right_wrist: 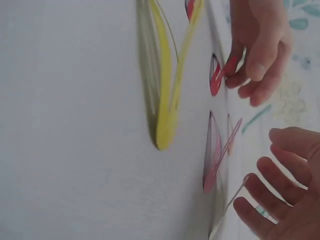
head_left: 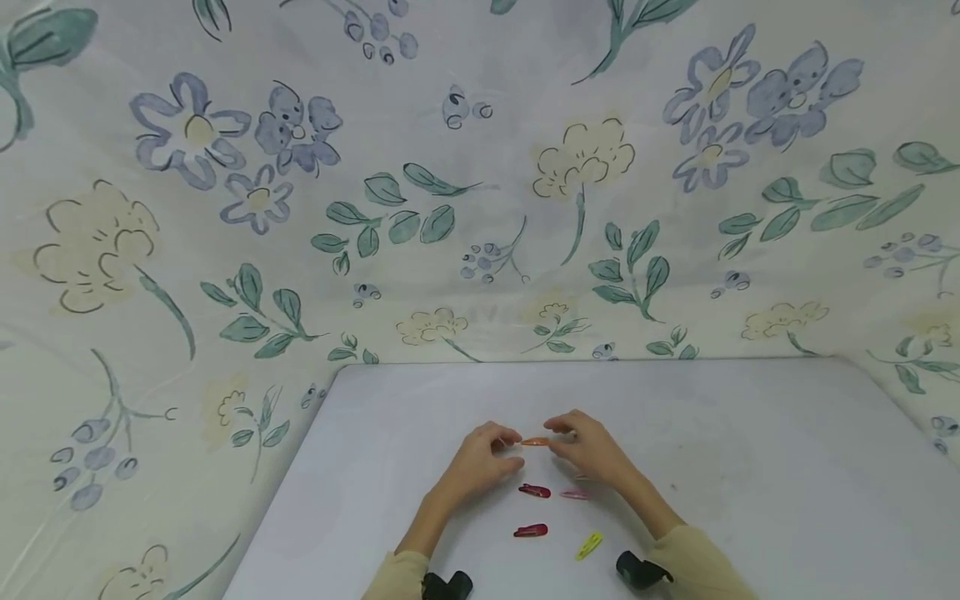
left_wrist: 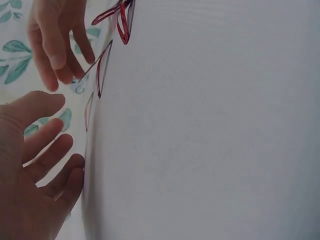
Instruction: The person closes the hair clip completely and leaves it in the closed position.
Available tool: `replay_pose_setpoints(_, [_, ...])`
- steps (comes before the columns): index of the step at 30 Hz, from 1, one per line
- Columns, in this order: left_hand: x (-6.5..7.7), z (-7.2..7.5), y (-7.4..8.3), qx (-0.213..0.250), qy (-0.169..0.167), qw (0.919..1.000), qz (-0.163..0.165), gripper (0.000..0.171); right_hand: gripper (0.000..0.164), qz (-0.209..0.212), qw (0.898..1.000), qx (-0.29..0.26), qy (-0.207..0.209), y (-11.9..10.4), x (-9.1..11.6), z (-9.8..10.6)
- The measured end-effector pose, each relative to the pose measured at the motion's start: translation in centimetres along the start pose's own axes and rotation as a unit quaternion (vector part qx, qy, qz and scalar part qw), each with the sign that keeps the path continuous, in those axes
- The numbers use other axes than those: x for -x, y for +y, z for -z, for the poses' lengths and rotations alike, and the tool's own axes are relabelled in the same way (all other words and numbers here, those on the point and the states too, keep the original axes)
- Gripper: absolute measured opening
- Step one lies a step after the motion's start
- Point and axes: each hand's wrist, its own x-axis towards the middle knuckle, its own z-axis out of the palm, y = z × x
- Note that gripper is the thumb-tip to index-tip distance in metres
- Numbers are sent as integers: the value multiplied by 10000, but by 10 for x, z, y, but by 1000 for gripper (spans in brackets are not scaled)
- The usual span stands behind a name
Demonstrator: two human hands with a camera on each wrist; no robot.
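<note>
Snap hair clips lie on the white table. My left hand and right hand face each other on either side of an orange hair clip, fingers loosely bent and spread. Fingertips of both hands are right at its ends in the head view. In the left wrist view the left hand has nothing gripped. By the fingertips of the right hand, the right wrist view shows a thin pale strip. Nearer me are a red clip and a pink clip.
Another red clip and a yellow clip lie closer to the front of the white table. Behind and beside the table hangs a flower-patterned cloth. Dark wrist cameras sit at the sleeves.
</note>
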Motion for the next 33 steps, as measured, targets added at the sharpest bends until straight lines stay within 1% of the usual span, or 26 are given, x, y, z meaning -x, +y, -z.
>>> replay_pose_setpoints(3, [8,2,0,42,-104,9999,-48,28,25,21,9999,-25,-103,-3,8,-2])
replay_pose_setpoints(7, [12,3,4,76,-247,9996,-92,29,26,169,9996,29,-231,-7,19,0])
replay_pose_setpoints(10, [16,3,7,-17,-334,9993,-156,29,26,475,9981,250,-310,-9,26,-1])
replay_pose_setpoints(14, [21,1,10,-124,-431,9985,-327,28,27,817,9939,601,-426,-9,33,-4])
replay_pose_setpoints(16, [24,0,11,-126,-469,9982,-356,28,27,825,9927,715,-507,-10,35,-6])
replay_pose_setpoints(20, [27,-3,13,-215,-493,9982,-277,29,26,690,9920,814,-672,-10,38,-9])
replay_pose_setpoints(23, [28,-6,15,-331,-460,9981,-238,28,26,744,9904,954,-668,-8,40,-10])
replay_pose_setpoints(26, [29,-9,16,-534,-407,9974,-250,27,26,912,9876,1120,-612,-5,42,-12])
replay_pose_setpoints(30, [30,-13,17,-803,-389,9957,-244,21,21,1126,9824,1376,-574,-4,43,-14])
replay_pose_setpoints(33, [30,-15,18,-904,-420,9947,-237,17,18,1174,9793,1555,-547,-5,44,-16])
